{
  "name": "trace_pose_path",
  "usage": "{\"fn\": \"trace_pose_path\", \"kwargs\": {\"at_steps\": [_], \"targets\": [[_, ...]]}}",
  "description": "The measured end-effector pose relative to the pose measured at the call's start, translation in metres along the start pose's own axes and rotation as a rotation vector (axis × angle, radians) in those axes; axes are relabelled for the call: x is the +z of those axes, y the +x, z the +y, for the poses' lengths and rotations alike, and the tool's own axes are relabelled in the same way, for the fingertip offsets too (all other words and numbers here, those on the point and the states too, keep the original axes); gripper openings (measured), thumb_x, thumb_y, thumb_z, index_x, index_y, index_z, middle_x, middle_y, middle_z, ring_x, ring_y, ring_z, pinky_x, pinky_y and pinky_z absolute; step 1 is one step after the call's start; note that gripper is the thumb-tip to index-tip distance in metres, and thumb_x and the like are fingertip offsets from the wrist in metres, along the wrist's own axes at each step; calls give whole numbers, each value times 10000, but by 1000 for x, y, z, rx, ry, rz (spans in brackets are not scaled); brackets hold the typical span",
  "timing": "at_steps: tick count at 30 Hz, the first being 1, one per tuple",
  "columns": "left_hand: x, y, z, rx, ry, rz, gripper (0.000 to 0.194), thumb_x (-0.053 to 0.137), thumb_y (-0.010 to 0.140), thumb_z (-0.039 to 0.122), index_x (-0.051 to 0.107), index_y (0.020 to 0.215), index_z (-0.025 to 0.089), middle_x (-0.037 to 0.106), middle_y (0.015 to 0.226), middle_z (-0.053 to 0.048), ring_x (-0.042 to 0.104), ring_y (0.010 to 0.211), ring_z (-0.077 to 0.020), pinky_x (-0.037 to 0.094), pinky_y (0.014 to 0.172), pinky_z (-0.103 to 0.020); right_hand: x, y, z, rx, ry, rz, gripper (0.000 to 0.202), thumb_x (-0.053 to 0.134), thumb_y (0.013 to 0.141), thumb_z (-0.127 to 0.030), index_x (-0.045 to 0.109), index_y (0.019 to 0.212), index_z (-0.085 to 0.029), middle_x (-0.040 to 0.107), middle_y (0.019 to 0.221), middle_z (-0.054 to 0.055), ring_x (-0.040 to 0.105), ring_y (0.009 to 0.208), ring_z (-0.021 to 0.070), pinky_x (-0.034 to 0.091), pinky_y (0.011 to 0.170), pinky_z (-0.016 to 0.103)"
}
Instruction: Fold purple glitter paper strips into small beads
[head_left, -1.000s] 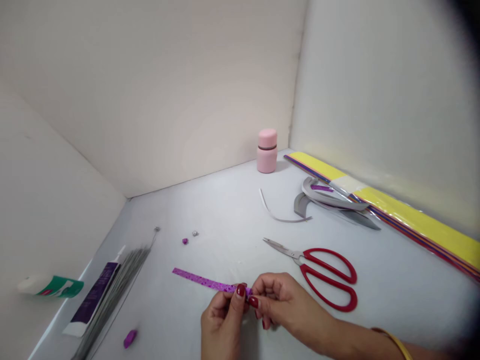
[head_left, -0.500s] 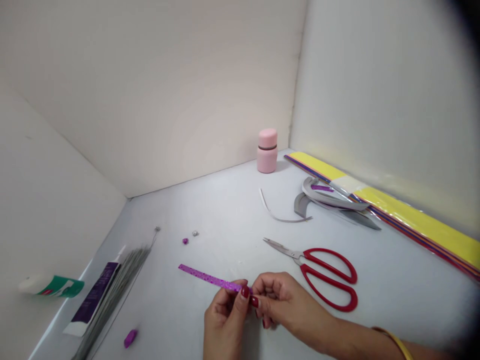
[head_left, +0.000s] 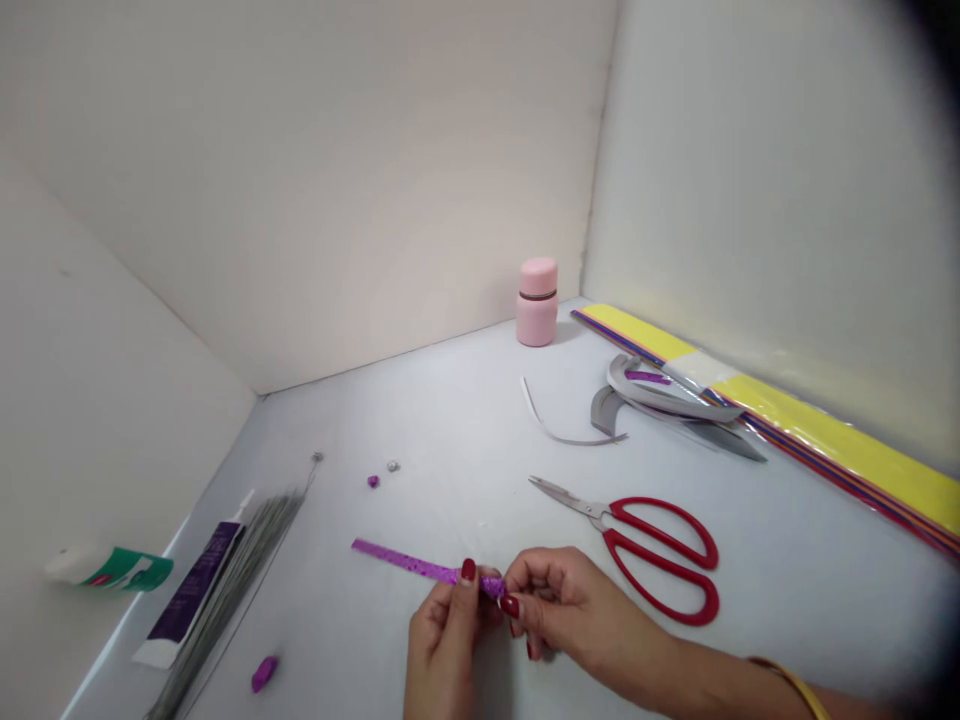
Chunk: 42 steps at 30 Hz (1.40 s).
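A glittery purple strip (head_left: pixel 409 561) stretches up and left from my fingers, with its right end bunched between my two hands. My left hand (head_left: pixel 448 625) pinches the strip between thumb and fingers near that end. The fingertips of my right hand (head_left: pixel 555 600) close on the bunched purple tip. Red-handled scissors (head_left: pixel 660 585) lie just beyond my right hand, blades pointing left. A small purple knot (head_left: pixel 373 482) and a small silver one (head_left: pixel 393 466) rest above the strip. Another purple piece (head_left: pixel 264 674) lies at the lower left.
A bundle of grey wires (head_left: pixel 244 590), a purple tube (head_left: pixel 196 585) and a green-white tube (head_left: pixel 124 570) are at left. A pink flask (head_left: pixel 537 303) stands at the back. Grey strips (head_left: pixel 675 402), a curved thin strip (head_left: pixel 547 428) and yellow-topped sheets (head_left: pixel 810 425) are at right.
My left thumb has shifted left along the strip, showing more of the bunched purple end. The strip's free end has dipped slightly. My right hand has barely moved.
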<state>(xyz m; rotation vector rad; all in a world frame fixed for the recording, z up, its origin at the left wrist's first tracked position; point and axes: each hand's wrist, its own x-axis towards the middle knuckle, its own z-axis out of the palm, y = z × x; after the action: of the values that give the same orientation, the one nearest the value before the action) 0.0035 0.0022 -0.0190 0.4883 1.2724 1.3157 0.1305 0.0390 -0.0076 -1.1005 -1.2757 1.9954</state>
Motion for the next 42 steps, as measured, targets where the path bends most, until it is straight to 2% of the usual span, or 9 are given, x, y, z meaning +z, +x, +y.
{"fn": "trace_pose_path", "kwargs": {"at_steps": [3,7,17,19,24,30,34,37,42], "targets": [[-2,0,0,-1,31,36,364,736,574,480,731,666,127,694,580,-59,625,601,-185,477,630,-279,0,-1,-1,2,0,5,74,572,677,-202,540,636,-150,546,571,-32,473,457,68,363,472,192],[-4,0,-2,57,129,99,352,740,566,473,720,581,122,695,602,-73,629,648,-210,474,648,-286,-1,-1,-2,-5,-14,1,128,599,683,-248,538,632,-148,534,565,-35,469,453,67,365,470,193],[-4,0,-4,66,143,53,358,704,613,486,724,637,130,656,534,-49,579,586,-178,442,605,-260,-3,1,0,-20,13,-23,117,599,687,-247,554,648,-146,545,591,-32,470,456,63,369,477,194],[-4,0,-2,99,181,48,363,698,612,498,727,650,138,658,539,-45,570,577,-173,435,584,-252,-3,1,-3,-20,18,-26,124,605,681,-252,554,644,-145,547,589,-30,466,451,64,366,474,196],[-4,0,0,156,329,65,386,662,648,505,633,485,156,602,472,-23,514,513,-151,398,525,-235,-1,-1,-7,2,11,-40,161,623,674,-285,559,636,-142,528,561,-36,456,445,62,359,468,194],[-8,-2,-4,298,557,99,364,595,725,469,577,502,182,579,488,-19,501,508,-163,379,515,-246,-1,-1,0,-21,-2,-45,262,672,669,-375,556,637,-142,524,573,-32,456,466,70,374,488,205],[-8,-4,-5,416,601,93,285,598,740,412,633,564,190,613,560,-29,549,557,-181,406,567,-251,-2,-1,3,-28,18,-73,314,667,683,-432,546,660,-144,527,586,-31,453,466,67,355,479,196],[-7,-5,-2,394,560,76,281,621,722,410,667,566,181,630,574,-35,559,575,-181,414,575,-243,-2,-1,1,-37,-8,-54,345,626,714,-469,538,653,-141,536,583,-22,459,463,70,337,472,195],[-6,-4,4,215,401,2,338,591,736,464,698,635,160,639,562,-34,541,578,-171,417,568,-234,-3,-3,-3,-94,-49,-22,325,584,760,-450,544,674,-139,516,559,-25,458,479,81,334,487,205]]}}
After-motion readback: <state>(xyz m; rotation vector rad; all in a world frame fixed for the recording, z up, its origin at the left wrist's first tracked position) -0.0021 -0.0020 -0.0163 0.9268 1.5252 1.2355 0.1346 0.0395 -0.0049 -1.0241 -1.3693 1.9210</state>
